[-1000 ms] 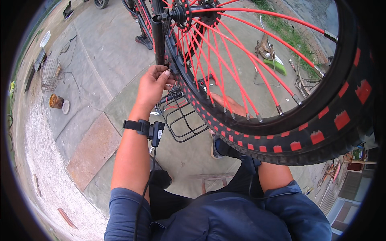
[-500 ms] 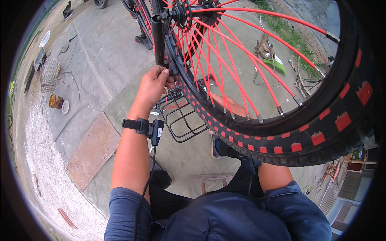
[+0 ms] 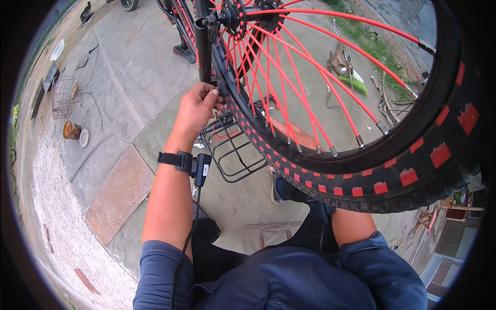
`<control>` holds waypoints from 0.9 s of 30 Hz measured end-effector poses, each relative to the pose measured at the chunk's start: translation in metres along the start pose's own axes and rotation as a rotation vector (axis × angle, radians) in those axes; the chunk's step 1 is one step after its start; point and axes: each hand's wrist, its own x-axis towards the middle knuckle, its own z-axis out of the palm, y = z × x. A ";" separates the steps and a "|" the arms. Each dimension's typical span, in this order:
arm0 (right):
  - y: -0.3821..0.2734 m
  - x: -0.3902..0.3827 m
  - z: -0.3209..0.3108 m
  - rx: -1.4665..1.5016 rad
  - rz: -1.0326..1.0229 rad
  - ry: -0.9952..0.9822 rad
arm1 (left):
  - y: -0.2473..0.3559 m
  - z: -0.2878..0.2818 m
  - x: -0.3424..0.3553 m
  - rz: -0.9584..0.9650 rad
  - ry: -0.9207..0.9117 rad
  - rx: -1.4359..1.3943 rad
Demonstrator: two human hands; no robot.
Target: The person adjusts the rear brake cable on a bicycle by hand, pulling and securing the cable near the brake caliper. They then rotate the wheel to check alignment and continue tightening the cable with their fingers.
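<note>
The left hand (image 3: 199,107) is curling by the wheel (image 3: 361,163), upper middle, maybe fixing something; can't tell its grip; gentleness needed next.

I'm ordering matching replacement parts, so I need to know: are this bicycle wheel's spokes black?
No, the spokes are red, while the tyre around them is black with red patches.

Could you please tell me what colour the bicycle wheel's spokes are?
The spokes are red, with silvery outer ends; best in the head view.
</note>
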 end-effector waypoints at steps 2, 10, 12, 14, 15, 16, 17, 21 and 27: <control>0.004 0.001 -0.001 -0.005 -0.005 0.009 | -0.001 0.001 0.000 0.026 0.017 0.017; 0.002 0.004 0.000 -0.229 -0.185 0.035 | -0.008 -0.001 0.003 0.109 0.019 0.102; -0.001 0.003 -0.001 -0.309 -0.222 0.031 | -0.006 -0.001 0.002 0.076 0.016 0.049; -0.005 0.002 -0.002 -0.458 -0.281 0.024 | -0.002 -0.001 0.000 0.049 0.015 0.018; -0.009 0.001 -0.003 -0.517 -0.304 0.019 | 0.000 0.000 -0.001 0.039 0.016 0.014; -0.016 0.001 -0.002 -0.544 -0.316 0.009 | 0.001 0.000 -0.002 0.029 0.017 0.010; -0.018 0.002 -0.002 -0.511 -0.308 -0.007 | 0.000 -0.001 -0.002 0.024 0.008 0.022; -0.018 0.004 -0.004 -0.292 -0.217 -0.067 | 0.002 -0.001 -0.002 0.009 -0.012 0.045; -0.023 0.002 -0.003 -0.351 -0.169 -0.053 | 0.003 0.000 0.000 -0.006 -0.011 0.088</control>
